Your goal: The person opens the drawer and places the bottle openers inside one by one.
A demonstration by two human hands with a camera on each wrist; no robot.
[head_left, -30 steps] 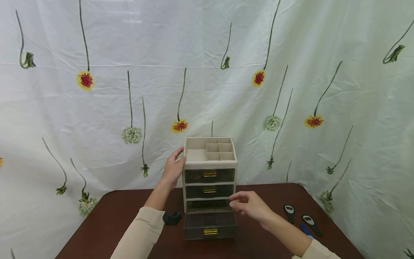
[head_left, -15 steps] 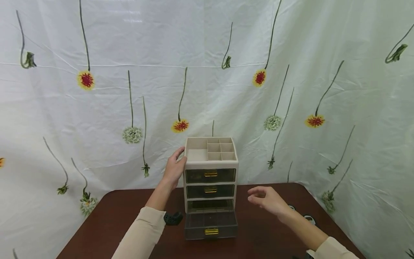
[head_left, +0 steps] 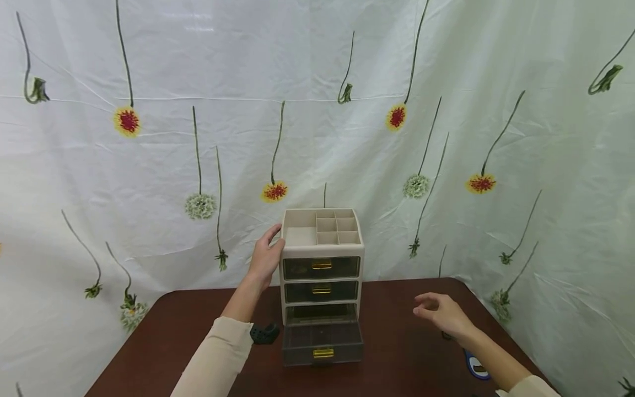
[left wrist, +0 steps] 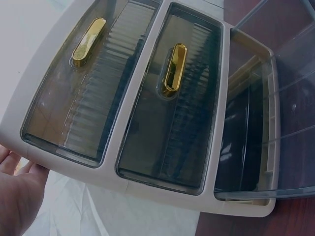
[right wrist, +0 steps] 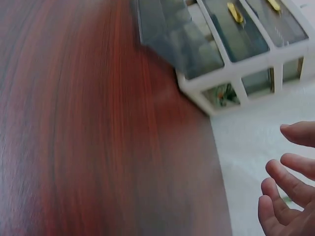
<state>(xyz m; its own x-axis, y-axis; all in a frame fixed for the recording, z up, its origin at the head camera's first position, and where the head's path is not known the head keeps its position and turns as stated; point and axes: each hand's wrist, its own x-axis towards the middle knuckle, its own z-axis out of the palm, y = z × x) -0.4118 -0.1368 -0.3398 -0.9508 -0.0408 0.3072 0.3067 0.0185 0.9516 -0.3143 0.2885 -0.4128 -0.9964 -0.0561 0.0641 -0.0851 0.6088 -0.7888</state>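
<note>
A beige drawer cabinet (head_left: 323,251) stands upright in the middle of the head view, with dark see-through drawers and gold handles. Its bottom drawer (head_left: 322,335) is pulled out; the two above are pushed in. My left hand (head_left: 265,258) rests against the cabinet's upper left side, fingers mostly extended; the left wrist view has its fingers (left wrist: 35,172) at the side edge. To the right, clear of the cabinet, my right hand (head_left: 446,314) hovers over the table with loosely bent fingers and nothing in it. Below its forearm lies a blue bottle opener (head_left: 477,365), partly hidden.
The dark red-brown table (head_left: 397,353) carries everything. A divided tray (head_left: 337,229) forms the cabinet's top. Another small dark object (head_left: 446,335) is mostly covered by the right hand. A white flower-printed cloth (head_left: 317,138) hangs behind.
My right hand has moved from beside the cabinet's lower right edge away to the right, over the bottle openers. The left hand and the pulled-out drawer stay as they were.
</note>
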